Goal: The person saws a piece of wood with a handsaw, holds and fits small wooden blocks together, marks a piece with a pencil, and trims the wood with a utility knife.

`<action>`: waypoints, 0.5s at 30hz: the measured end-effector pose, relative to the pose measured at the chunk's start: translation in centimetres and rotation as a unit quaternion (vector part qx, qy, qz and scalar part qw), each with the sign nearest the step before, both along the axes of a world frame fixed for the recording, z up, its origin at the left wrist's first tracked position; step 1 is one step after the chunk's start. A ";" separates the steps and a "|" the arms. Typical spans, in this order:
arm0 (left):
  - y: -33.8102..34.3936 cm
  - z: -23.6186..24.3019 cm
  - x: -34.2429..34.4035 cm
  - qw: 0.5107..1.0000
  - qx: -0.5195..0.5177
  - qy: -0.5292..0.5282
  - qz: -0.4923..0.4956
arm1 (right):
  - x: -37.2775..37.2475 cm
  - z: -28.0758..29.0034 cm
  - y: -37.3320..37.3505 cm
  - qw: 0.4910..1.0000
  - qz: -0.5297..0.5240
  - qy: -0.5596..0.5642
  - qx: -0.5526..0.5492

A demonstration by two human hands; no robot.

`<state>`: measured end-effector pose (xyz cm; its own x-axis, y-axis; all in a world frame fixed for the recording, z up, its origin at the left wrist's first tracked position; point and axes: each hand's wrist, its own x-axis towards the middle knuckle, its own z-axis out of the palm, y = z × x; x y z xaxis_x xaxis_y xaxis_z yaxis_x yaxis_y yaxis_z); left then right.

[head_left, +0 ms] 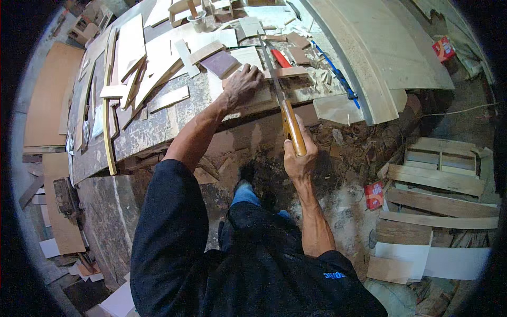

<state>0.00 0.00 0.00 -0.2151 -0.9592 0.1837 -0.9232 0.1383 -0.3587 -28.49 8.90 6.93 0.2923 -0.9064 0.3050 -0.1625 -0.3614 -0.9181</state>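
My right hand [300, 148] grips the yellow-brown wooden handle [291, 121] of a hand saw. Its long thin blade [269, 61] points away from me and crosses a narrow wooden strip [290, 71] near the bench's front edge. My left hand [244, 84], fingers curled, holds that strip left of the blade. Just beyond lie a purplish board [219, 64], a red object [281, 58] and light offcuts [244, 55]. Right of them is a long blue and black tool [338, 74], perhaps a clamp, beside wood shavings [322, 76].
The worn bench [135, 144] carries stacked pale boards [130, 45] and a small container [196, 24]. Large curved panels [401, 53] lie along the right. Planks [433, 206], a red box [373, 195] and scraps cover the floor at right. Brown sheets [47, 95] stand at the left.
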 end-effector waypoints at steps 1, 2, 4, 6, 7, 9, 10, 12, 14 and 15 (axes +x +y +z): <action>-0.2 -0.2 0.5 0.998 -0.027 -0.050 -0.034 | -0.1 0.3 -0.1 1.000 0.006 0.012 0.001; -0.3 -0.5 0.9 0.991 -0.055 -0.100 -0.069 | -0.2 0.6 -0.1 1.000 0.011 0.023 0.001; -0.5 -0.7 0.2 0.996 -0.027 -0.054 -0.066 | -0.8 1.1 0.0 0.999 0.011 0.037 0.004; -0.7 -1.8 1.4 0.990 -0.037 -0.065 -0.118 | -1.4 1.6 0.7 0.998 0.024 0.041 0.028; -0.9 -2.2 1.4 0.990 -0.036 -0.064 -0.119 | -1.6 1.5 0.9 0.998 0.023 0.042 0.029; -1.2 -3.1 1.7 0.977 -0.093 -0.031 -0.187 | -1.7 1.3 1.3 0.998 0.002 0.049 -0.039; -0.3 -5.3 3.5 0.996 -0.043 0.033 -0.072 | -0.9 1.9 1.6 0.998 0.032 0.042 -0.027; -0.9 -5.1 1.1 0.996 0.018 0.083 -0.012 | -1.3 0.9 1.5 0.999 0.020 0.049 -0.012; 0.0 -0.3 -2.1 0.997 0.029 0.052 -0.053 | -2.0 0.4 1.6 0.999 -0.016 0.038 -0.008; 0.6 0.0 -1.6 0.997 0.024 0.054 -0.051 | -1.9 0.5 1.6 0.999 -0.011 0.037 -0.008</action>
